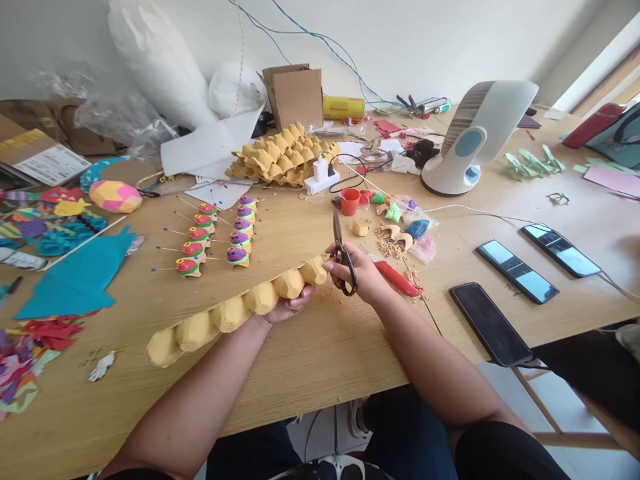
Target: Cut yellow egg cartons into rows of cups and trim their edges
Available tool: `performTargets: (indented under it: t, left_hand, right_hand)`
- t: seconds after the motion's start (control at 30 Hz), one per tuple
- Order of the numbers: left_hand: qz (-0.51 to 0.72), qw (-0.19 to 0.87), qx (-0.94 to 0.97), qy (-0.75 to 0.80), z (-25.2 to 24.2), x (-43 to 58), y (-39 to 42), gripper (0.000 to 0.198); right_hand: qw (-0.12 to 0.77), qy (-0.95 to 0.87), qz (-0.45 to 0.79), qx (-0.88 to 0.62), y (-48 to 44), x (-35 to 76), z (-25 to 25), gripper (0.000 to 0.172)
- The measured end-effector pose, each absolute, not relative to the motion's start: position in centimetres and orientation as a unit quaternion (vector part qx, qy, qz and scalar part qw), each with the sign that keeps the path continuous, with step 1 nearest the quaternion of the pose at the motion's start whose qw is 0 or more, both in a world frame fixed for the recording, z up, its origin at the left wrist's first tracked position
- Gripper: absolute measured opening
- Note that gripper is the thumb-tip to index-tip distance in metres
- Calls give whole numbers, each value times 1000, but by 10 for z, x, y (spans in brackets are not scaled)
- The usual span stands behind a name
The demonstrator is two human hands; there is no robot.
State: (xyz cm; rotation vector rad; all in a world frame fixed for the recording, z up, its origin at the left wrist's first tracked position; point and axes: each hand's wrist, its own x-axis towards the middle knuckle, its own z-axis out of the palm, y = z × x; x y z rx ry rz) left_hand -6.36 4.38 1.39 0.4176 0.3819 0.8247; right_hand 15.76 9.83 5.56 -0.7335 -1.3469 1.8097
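A yellow egg carton strip (235,312) with several cups in a row is held above the table, slanting up to the right. My left hand (293,305) is closed on it from below, near its right end. In my right hand (363,273) is a pair of scissors (340,250) with dark handles, blades pointing up and away and seemingly together. The fingertips of that hand also touch the strip's right end. Beyond the strip stand two rows of small painted egg carton figures, one red and green (193,249), the other purple (240,241).
Stacked egg trays (280,157) lie at the back beside a white power strip (321,179). A red cup (349,201), carton scraps (395,235) and a red-handled tool (399,278) sit beyond my right hand. Phones (491,325) and a white fan (463,143) are at right, coloured paper (75,273) at left.
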Motion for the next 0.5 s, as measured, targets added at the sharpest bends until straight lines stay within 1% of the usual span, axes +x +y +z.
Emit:
performTargets:
  t: [0.17,0.3,0.4,0.5]
  left_hand:
    - [387,860,259,208,14,-61,45,38]
    - [385,861,229,241,14,-58,47,42]
    - [401,861,199,242,19,-57,45,52]
    - [413,857,222,215,25,-56,41,59]
  right_hand:
    - [372,-500,727,-289,96,156,54,55]
    - [363,-493,729,-306,98,158,55,56]
    - [362,-501,722,-311,97,160,58,55]
    - [356,-512,720,-304,97,160,59,54]
